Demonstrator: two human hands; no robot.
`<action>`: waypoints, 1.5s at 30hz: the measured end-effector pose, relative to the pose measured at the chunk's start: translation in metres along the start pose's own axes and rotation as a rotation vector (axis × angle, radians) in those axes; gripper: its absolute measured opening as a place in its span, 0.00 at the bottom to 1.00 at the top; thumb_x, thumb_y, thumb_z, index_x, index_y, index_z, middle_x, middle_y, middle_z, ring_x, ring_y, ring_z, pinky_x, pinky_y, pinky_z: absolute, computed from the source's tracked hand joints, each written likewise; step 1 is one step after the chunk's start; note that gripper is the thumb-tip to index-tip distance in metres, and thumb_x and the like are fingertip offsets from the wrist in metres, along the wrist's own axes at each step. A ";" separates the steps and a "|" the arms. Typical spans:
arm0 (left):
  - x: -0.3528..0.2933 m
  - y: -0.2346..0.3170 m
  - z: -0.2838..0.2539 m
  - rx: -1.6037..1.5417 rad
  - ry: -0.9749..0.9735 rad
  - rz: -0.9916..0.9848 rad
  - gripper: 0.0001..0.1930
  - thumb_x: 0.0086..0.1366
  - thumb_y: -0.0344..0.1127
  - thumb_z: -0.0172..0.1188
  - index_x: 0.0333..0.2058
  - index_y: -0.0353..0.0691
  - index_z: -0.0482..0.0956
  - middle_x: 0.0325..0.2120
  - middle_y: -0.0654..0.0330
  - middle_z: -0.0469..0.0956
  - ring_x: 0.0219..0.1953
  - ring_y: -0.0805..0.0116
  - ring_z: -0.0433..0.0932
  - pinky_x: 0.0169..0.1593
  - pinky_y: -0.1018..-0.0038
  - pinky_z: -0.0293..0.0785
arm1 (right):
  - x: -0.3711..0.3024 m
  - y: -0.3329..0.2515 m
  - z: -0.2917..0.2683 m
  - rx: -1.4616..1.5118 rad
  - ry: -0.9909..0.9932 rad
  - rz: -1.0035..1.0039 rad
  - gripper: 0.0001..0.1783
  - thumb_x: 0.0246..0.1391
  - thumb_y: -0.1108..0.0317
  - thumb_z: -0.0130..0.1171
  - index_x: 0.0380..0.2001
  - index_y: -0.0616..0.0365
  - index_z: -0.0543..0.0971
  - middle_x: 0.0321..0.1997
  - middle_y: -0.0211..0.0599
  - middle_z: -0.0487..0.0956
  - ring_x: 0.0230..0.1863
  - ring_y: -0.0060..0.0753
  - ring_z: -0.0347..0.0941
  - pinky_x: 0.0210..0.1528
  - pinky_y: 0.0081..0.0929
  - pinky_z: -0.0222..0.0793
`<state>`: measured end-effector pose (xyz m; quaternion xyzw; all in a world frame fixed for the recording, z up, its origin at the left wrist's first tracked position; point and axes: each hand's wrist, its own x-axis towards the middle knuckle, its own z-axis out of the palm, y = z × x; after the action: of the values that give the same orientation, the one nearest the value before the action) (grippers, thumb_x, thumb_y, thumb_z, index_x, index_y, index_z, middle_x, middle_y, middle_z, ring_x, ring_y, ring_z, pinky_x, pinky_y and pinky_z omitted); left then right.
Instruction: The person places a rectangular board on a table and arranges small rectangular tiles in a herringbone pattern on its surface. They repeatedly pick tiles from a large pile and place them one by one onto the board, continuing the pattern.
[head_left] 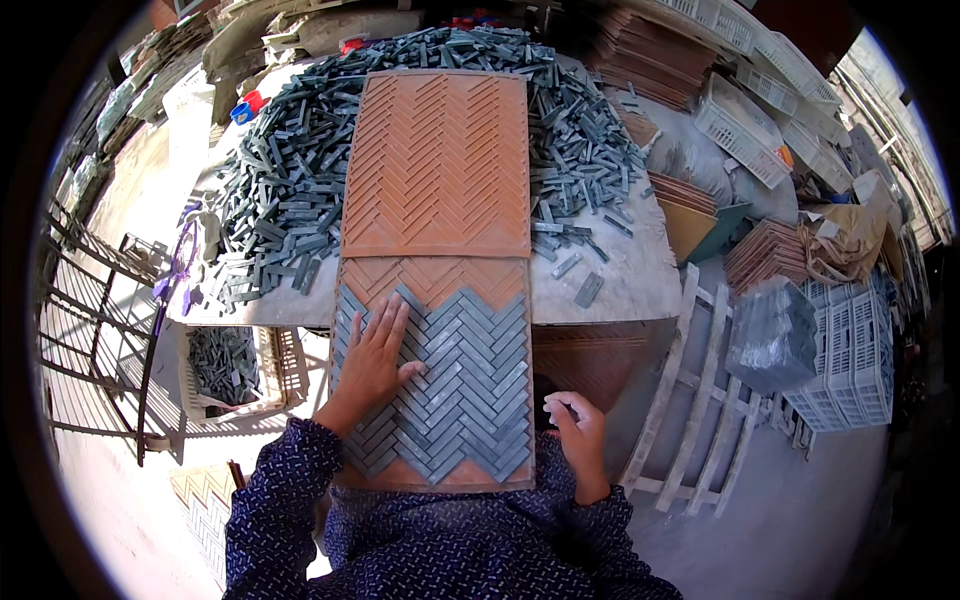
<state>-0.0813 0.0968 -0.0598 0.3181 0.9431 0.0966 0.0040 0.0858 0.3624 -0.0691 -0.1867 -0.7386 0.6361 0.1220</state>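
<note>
My left hand (375, 355) lies flat with its fingers spread on the upper left of a herringbone sheet of grey-green strip tiles (465, 375). These tiles fill the grooves of an orange mould (410, 275), whose upper end and lower edge show bare. Beyond it, a second orange mould (437, 165) with unfilled herringbone grooves rests on the table. My right hand (580, 435) hangs just right of the tiled mould, apart from it. Its fingers are curled in toward the thumb, and whatever they may pinch is too small to make out.
Loose strip tiles (290, 190) heap around the bare mould on the pale table (625, 285). Below at left stands a crate of tiles (268, 395). A wooden pallet (690, 400), white plastic crates (845, 350) and stacked moulds (655, 60) stand at right; a metal rack (100, 330) is at left.
</note>
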 end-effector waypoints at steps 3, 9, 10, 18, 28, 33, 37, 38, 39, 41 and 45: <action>0.004 0.041 0.011 -0.047 -0.096 0.112 0.46 0.55 0.57 0.56 0.65 0.38 0.48 0.66 0.53 0.48 0.69 0.57 0.45 0.68 0.54 0.37 | 0.001 0.008 -0.006 -0.016 -0.008 -0.008 0.10 0.56 0.69 0.55 0.35 0.65 0.79 0.30 0.32 0.79 0.28 0.19 0.71 0.32 0.17 0.68; 0.010 0.047 0.012 0.021 -0.091 0.107 0.45 0.56 0.60 0.54 0.64 0.37 0.50 0.66 0.51 0.49 0.68 0.56 0.47 0.67 0.52 0.40 | 0.005 0.019 -0.006 0.070 -0.014 0.036 0.09 0.56 0.70 0.55 0.35 0.65 0.79 0.30 0.34 0.79 0.29 0.20 0.74 0.33 0.18 0.69; 0.011 0.052 0.009 0.014 -0.126 0.076 0.46 0.56 0.60 0.54 0.64 0.37 0.49 0.66 0.51 0.49 0.68 0.56 0.46 0.67 0.53 0.39 | 0.005 0.022 -0.005 0.064 -0.018 0.008 0.09 0.57 0.69 0.55 0.35 0.65 0.79 0.30 0.35 0.80 0.30 0.21 0.74 0.33 0.18 0.69; 0.015 0.063 0.016 0.000 -0.097 0.044 0.47 0.57 0.64 0.50 0.64 0.35 0.49 0.66 0.50 0.47 0.69 0.55 0.44 0.67 0.51 0.39 | 0.002 0.030 -0.008 0.062 0.021 0.005 0.09 0.56 0.69 0.55 0.34 0.65 0.79 0.28 0.33 0.79 0.27 0.19 0.73 0.31 0.18 0.68; 0.073 0.089 0.040 -0.049 0.104 0.076 0.44 0.60 0.64 0.46 0.63 0.33 0.52 0.64 0.50 0.53 0.67 0.56 0.50 0.66 0.52 0.41 | -0.004 0.033 -0.002 0.017 -0.001 0.055 0.10 0.57 0.67 0.54 0.35 0.63 0.79 0.27 0.31 0.79 0.26 0.17 0.70 0.27 0.16 0.67; 0.072 0.089 0.046 -0.026 0.137 0.089 0.44 0.60 0.64 0.45 0.63 0.34 0.52 0.65 0.51 0.52 0.66 0.58 0.51 0.66 0.52 0.40 | 0.002 0.039 0.004 0.005 -0.008 0.081 0.14 0.60 0.65 0.51 0.40 0.65 0.77 0.33 0.34 0.79 0.31 0.20 0.72 0.33 0.19 0.70; 0.068 0.090 0.044 -0.046 0.146 0.118 0.44 0.60 0.64 0.45 0.63 0.34 0.52 0.64 0.50 0.53 0.66 0.57 0.52 0.66 0.51 0.42 | 0.012 0.063 0.017 0.097 -0.018 0.003 0.22 0.65 0.58 0.44 0.51 0.67 0.70 0.48 0.42 0.75 0.45 0.28 0.73 0.47 0.24 0.70; 0.063 0.090 0.045 -0.065 0.145 0.123 0.44 0.60 0.64 0.45 0.63 0.34 0.52 0.64 0.50 0.53 0.66 0.56 0.52 0.66 0.51 0.42 | 0.011 0.059 0.017 0.360 -0.187 0.092 0.30 0.66 0.51 0.38 0.57 0.67 0.64 0.57 0.44 0.70 0.54 0.32 0.69 0.56 0.28 0.65; 0.057 0.089 0.046 -0.083 0.145 0.128 0.44 0.60 0.64 0.45 0.63 0.34 0.52 0.64 0.50 0.53 0.66 0.56 0.52 0.66 0.51 0.42 | 0.010 0.057 0.021 0.523 -0.211 0.202 0.29 0.66 0.52 0.38 0.58 0.67 0.64 0.57 0.42 0.70 0.55 0.32 0.68 0.57 0.27 0.63; 0.044 0.090 0.040 -0.143 0.091 0.153 0.43 0.60 0.63 0.47 0.63 0.33 0.51 0.64 0.49 0.52 0.67 0.55 0.50 0.66 0.51 0.41 | 0.004 0.053 0.030 0.844 -0.238 0.425 0.28 0.66 0.54 0.40 0.58 0.66 0.64 0.57 0.40 0.70 0.55 0.31 0.67 0.58 0.26 0.60; -0.009 0.092 0.014 -0.269 0.002 0.152 0.40 0.61 0.58 0.51 0.63 0.36 0.53 0.64 0.48 0.53 0.67 0.54 0.50 0.65 0.53 0.45 | 0.001 0.054 0.025 0.749 -0.279 0.574 0.28 0.66 0.53 0.40 0.58 0.66 0.64 0.59 0.40 0.69 0.58 0.33 0.65 0.60 0.30 0.58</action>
<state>-0.0180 0.1660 -0.0568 0.3850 0.8950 0.2222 0.0383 0.0812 0.3469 -0.1260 -0.2390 -0.3870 0.8850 -0.0996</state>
